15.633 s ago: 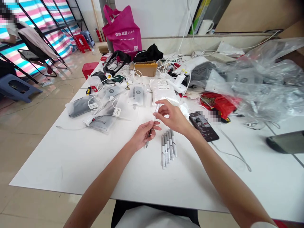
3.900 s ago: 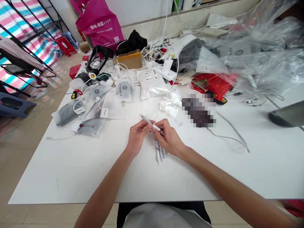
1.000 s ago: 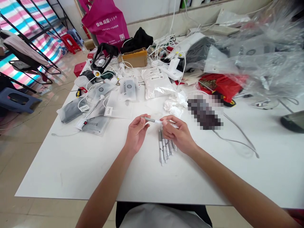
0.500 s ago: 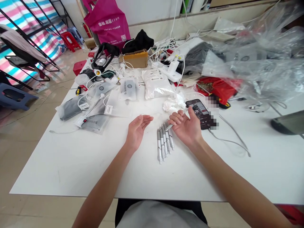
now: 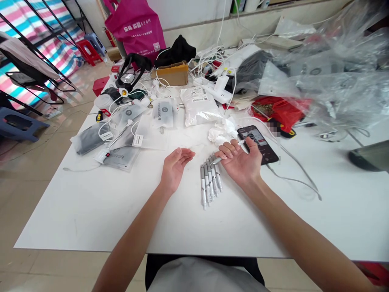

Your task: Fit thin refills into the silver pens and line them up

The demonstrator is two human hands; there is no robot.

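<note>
1. The left hand (image 5: 175,168) lies palm up on the white table (image 5: 75,211), fingers spread, holding nothing.
2. The right hand (image 5: 240,162) cradles a slim silver pen (image 5: 216,160), fingers loosely curled around it.
3. A fanned row of matching pens (image 5: 209,182) lies between the hands; a smartphone (image 5: 257,144) sits just beside the right hand.

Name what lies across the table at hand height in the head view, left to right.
Bagged dark pouch, left hand, row of silver-and-white pens, right hand, gray cable, dark device.
</note>
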